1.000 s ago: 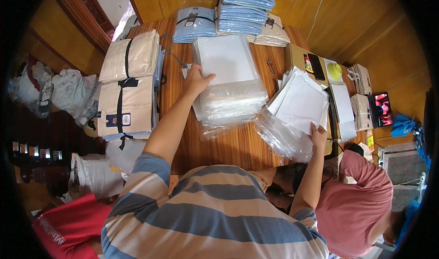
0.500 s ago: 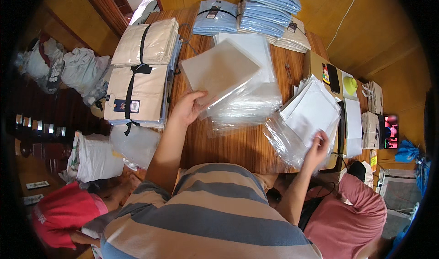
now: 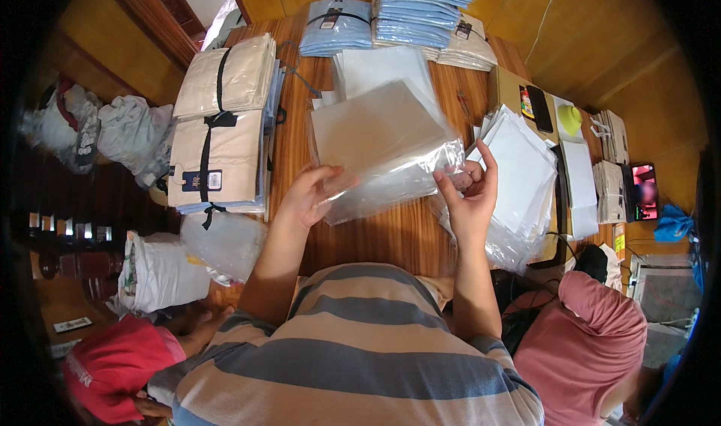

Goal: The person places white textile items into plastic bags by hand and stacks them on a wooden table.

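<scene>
My left hand (image 3: 312, 194) is closed on the lower left edge of a clear plastic sleeve (image 3: 383, 137), which has a flat greyish-brown sheet showing in it. At the sleeve's right end my right hand (image 3: 475, 193) has its thumb and forefinger apart, the thumb by the loose, shiny plastic edge. Behind the sleeve lie white sheets (image 3: 383, 69) on the table, partly covered by it. To the right of my right hand sits a fanned pile of white sheets in clear plastic (image 3: 522, 178).
Strapped stacks of packed cream cloth (image 3: 218, 144) stand at the left, packed blue cloth (image 3: 424, 16) at the back. A black phone (image 3: 541, 109) lies on a cardboard box (image 3: 503, 88) at the right. People in red (image 3: 113, 366) and pink (image 3: 586, 343) sit on both sides.
My right hand has left the fanned pile and come left and up to the sleeve's right end. The sleeve, in my left hand, has turned flatter and moved slightly toward me and right.
</scene>
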